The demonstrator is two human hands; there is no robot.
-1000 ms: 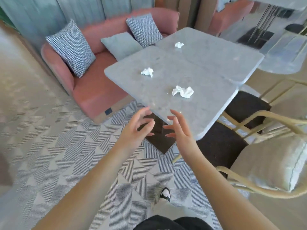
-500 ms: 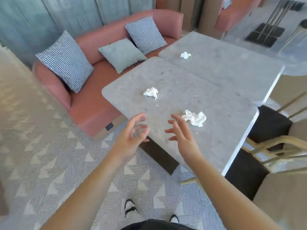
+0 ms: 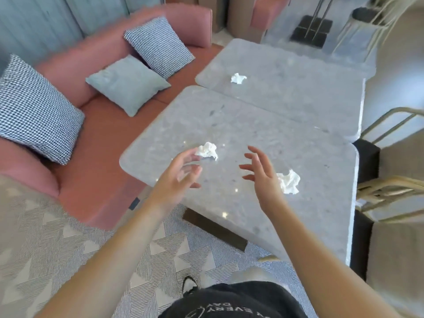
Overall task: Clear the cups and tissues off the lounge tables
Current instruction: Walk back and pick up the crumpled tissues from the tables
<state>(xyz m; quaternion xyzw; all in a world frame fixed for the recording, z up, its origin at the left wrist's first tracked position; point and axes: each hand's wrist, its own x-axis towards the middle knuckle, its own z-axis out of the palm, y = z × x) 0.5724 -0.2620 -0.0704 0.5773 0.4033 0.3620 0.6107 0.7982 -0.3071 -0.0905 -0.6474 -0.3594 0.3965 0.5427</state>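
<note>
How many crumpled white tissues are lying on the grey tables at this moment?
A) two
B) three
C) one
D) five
B: two crumpled tissues lie on the near table, one by the left hand and one behind the right hand, and a third lies on the far table. Both hands are bare and hold nothing.

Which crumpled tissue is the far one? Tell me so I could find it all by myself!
Start at the pink sofa, then look at the two grey tables beside it. The far tissue lies alone on the farther table, near the edge facing the sofa. The other two tissues lie on the nearer table, close to the hands.
</note>
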